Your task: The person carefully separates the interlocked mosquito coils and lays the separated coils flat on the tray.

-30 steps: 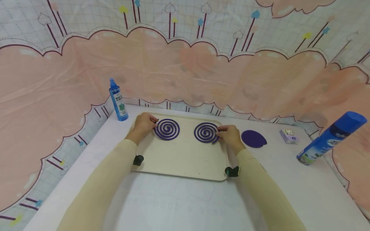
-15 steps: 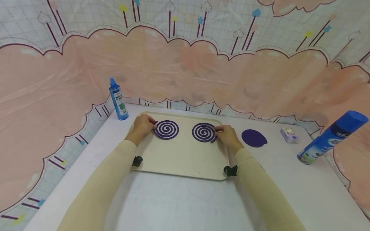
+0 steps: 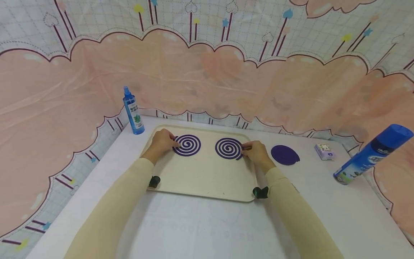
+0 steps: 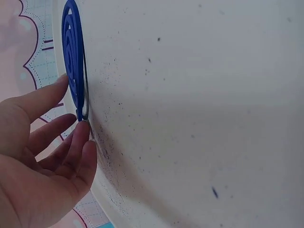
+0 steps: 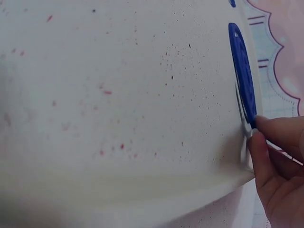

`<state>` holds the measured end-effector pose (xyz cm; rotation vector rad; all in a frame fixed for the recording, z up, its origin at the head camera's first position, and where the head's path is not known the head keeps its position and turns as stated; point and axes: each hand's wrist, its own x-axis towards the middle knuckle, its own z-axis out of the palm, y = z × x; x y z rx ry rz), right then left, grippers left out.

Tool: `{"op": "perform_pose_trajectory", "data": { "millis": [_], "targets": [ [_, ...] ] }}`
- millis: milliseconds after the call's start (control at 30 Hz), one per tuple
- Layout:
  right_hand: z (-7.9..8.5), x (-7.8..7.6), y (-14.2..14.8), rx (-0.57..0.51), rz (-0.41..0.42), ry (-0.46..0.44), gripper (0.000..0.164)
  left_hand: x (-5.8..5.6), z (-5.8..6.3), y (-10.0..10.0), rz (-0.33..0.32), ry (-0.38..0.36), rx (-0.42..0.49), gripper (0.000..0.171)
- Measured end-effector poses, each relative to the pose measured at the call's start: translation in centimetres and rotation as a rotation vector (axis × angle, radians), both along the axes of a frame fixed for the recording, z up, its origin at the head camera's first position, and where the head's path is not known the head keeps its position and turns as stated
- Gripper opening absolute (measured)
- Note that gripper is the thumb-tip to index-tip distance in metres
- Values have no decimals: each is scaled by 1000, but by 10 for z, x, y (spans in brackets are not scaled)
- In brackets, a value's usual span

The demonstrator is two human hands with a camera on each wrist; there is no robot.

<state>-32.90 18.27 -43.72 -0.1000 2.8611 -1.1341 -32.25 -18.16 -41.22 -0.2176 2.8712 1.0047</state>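
Note:
Two dark blue-purple mosquito coils lie apart near the far edge of a cream tray (image 3: 200,180). My left hand (image 3: 160,143) is at the outer edge of the left coil (image 3: 187,145), and in the left wrist view its thumb touches this coil (image 4: 73,57) while the fingertips meet its lower end. On the other side, my right hand (image 3: 257,153) pinches the outer rim of the right coil (image 3: 228,148). The right wrist view has this coil (image 5: 243,71) edge-on, between thumb and index finger.
A blue spray bottle (image 3: 134,116) stands at the back left. Right of the tray lie a solid purple coil disc (image 3: 285,155), a small white-purple box (image 3: 325,152) and a tall blue aerosol can (image 3: 372,154). A patterned cloth (image 3: 207,79) hangs behind the table.
The right coil has shifted slightly left with my right hand. My left thumb has moved further in over the left coil's edge. The other objects stay where they were.

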Motion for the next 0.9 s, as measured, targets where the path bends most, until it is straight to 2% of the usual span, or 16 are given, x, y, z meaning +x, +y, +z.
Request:
{"op": "perform_pose_trajectory", "data": {
  "millis": [467,733,900],
  "targets": [
    [3,5,4,-49,-11,16,36,0,-1,0,-3,11,13,41],
    [6,11,15,-227,-19,-45,42,-1,-3,4,1,42,22,43],
    [16,14,33,-175,-15,-34,44,-4,-4,9,39,105,-10,43]
  ]
}}
